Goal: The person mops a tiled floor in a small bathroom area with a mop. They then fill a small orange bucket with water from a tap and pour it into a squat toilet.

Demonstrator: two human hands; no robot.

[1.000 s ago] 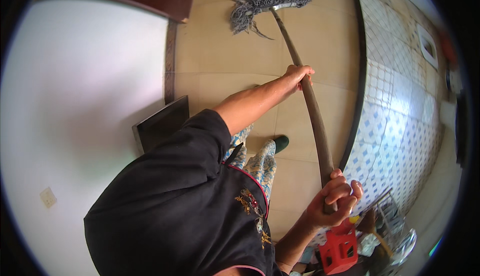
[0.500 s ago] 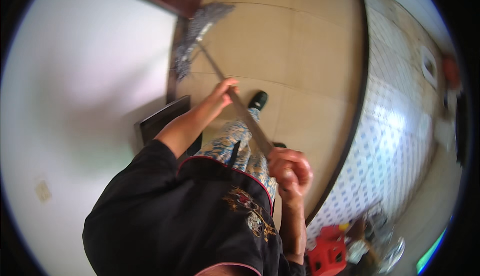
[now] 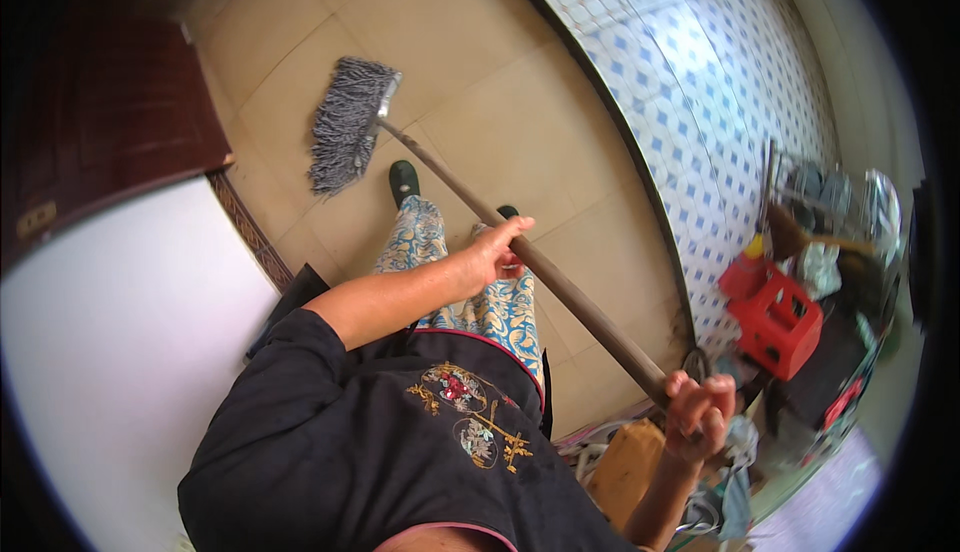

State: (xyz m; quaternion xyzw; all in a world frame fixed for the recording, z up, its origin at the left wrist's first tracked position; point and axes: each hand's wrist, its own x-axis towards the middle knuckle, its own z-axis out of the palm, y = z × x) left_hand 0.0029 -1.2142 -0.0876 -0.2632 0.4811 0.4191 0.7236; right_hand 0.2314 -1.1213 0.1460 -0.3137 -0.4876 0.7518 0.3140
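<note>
A mop (image 3: 352,124) with a grey string head lies with its strands spread on the beige tiled floor, ahead and to the left of my feet. Its long brown wooden handle slants back toward my lower right. Partway along that handle, my left hand (image 3: 497,252) is closed round it, with the thumb along the top. At the handle's near end my right hand (image 3: 697,414) grips it, fingers curled over the tip. A metal clamp joins the grey strands to the handle.
A dark red wooden door (image 3: 110,122) and a white wall (image 3: 140,352) stand on the left. A dark strip divides the beige floor from blue-and-white tiles (image 3: 690,102). At right sit a red plastic stool (image 3: 775,317), bags and other clutter.
The mop head has come away from the wall and door side onto open floor. Both hands have moved right along with the handle, and my view has turned.
</note>
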